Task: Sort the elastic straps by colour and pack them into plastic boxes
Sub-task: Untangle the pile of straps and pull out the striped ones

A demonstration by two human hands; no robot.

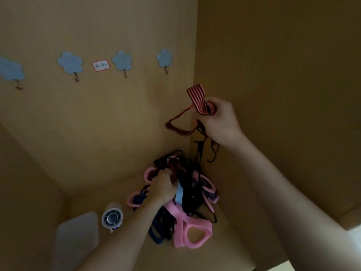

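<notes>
A tangled pile of elastic straps (187,194) in pink, black, navy and red-striped colours lies in the corner of a wooden surface. My right hand (216,120) is raised above the pile and grips a bunch of red-and-black striped straps (197,100), whose loops hang down towards the heap. My left hand (163,186) is down in the pile, its fingers curled round a dark red striped strap (172,169). A wide pink strap (192,231) lies at the front of the heap.
A translucent plastic box lid or box (77,235) lies at the lower left, next to a small white handheld fan (112,217). Blue cloud-shaped hooks (122,61) line the back panel. A wooden side wall (273,75) stands close on the right.
</notes>
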